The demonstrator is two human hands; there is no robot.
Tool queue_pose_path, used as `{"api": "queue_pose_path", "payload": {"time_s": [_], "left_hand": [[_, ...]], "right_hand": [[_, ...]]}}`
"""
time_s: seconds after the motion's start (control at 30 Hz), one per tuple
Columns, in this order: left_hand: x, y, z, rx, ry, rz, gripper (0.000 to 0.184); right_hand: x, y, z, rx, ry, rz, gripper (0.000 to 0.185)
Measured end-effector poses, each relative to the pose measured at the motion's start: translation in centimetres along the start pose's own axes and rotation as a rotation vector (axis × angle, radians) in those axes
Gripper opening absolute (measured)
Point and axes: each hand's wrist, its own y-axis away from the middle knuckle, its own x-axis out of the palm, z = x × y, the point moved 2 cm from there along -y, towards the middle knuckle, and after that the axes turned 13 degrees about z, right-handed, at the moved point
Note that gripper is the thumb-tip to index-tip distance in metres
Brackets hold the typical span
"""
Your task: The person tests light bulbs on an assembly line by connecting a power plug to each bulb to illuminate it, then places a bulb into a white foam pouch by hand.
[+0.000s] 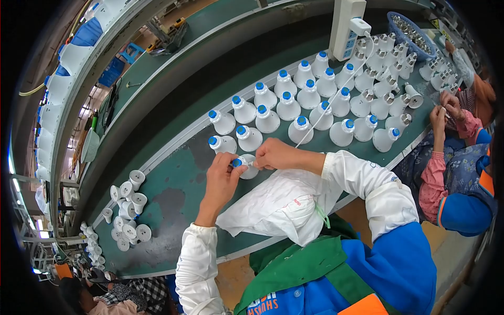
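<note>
My left hand (pixel 220 176) is closed round a white bulb housing (pixel 250 169) with a blue top, at the near edge of the rows. From the other side my right hand (pixel 273 156) comes up close to that housing, its fingers pinched together. What lies between those fingertips is too small to make out. Beyond my hands stand several similar bulb housings (pixel 266 121) with blue tops, set upright in rows. A white plastic bag (pixel 278 207) lies below my right forearm at the bench edge.
Farther right stand bulb housings with metal caps (pixel 361 104), near a blue basket (pixel 395 20) of small metal parts. A white power strip (pixel 346 31) trails a cable across the rows. Loose housings (pixel 139 200) lie at left on the green bench (pixel 173 231). Co-workers sit on both sides.
</note>
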Motion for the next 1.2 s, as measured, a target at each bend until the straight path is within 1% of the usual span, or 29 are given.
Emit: {"api": "queue_pose_path", "payload": {"time_s": [0.07,0.2,0.3,0.37,0.4,0.47,0.5,0.57,0.6,0.67,0.7,0.73,0.77,0.8,0.87,1.0,1.07,1.2], "left_hand": [[0.0,-0.1,0.1,0.012,0.01,-0.004,0.022],[-0.1,-0.1,-0.2,0.006,0.035,-0.007,0.022],[0.0,-0.1,-0.1,0.013,-0.032,0.01,0.022],[0.1,-0.2,-0.1,0.048,-0.077,-0.005,0.021],[0.1,-0.1,-0.3,0.052,-0.08,-0.001,0.021],[0.2,-0.2,-0.7,-0.015,-0.061,-0.019,0.021],[0.2,-0.2,-0.8,-0.008,-0.065,-0.021,0.021],[0.2,0.0,-0.6,-0.018,-0.098,-0.012,0.023],[0.4,0.1,-0.5,-0.018,-0.107,-0.019,0.023],[0.9,0.4,-0.2,-0.068,-0.093,-0.043,0.027],[1.0,0.6,-0.7,-0.041,-0.127,-0.052,0.028],[1.0,0.7,-1.0,-0.045,-0.132,-0.07,0.028],[1.2,0.8,-1.0,-0.045,-0.206,-0.04,0.028],[1.4,0.8,-1.1,-0.043,-0.281,-0.007,0.029],[1.5,0.9,-1.4,-0.06,-0.283,-0.002,0.026],[2.3,0.6,-1.5,-0.086,-0.304,-0.032,0.023],[2.5,0.6,-1.5,-0.093,-0.31,-0.047,0.022],[2.6,0.6,-1.8,-0.082,-0.355,-0.021,0.021]], "right_hand": [[0.0,-0.3,0.2,-0.033,0.073,0.037,0.021],[-0.3,-0.7,0.4,-0.02,0.057,0.054,0.02],[-0.5,-2.0,-0.8,0.015,0.025,0.057,0.018],[-0.4,-2.4,-1.2,0.003,-0.095,0.062,0.017],[-0.3,-2.7,-1.7,0.0,-0.098,0.058,0.017],[-0.3,-3.1,-1.8,-0.26,0.448,-0.011,0.019],[-0.4,-2.7,-1.4,-0.265,0.451,-0.017,0.019],[-0.4,-2.2,-1.1,-0.07,0.18,0.011,0.025],[-0.3,-1.7,-0.4,-0.08,0.184,0.014,0.025],[-0.4,-0.6,0.7,0.007,0.376,0.053,0.029],[-0.4,-0.4,0.6,-0.004,0.389,0.062,0.029],[-0.5,-0.1,0.5,-0.082,0.557,-0.03,0.028],[-0.6,0.3,0.6,-0.163,0.722,-0.124,0.027],[-0.6,0.7,0.8,-0.174,0.731,-0.117,0.027],[-0.5,1.3,1.0,-0.136,0.866,-0.074,0.024],[0.6,0.9,0.0,-0.223,0.943,-0.139,0.021],[1.0,0.6,-0.5,-0.279,1.002,-0.228,0.018],[1.1,1.4,-0.5,-0.303,1.079,-0.258,0.016]]}}
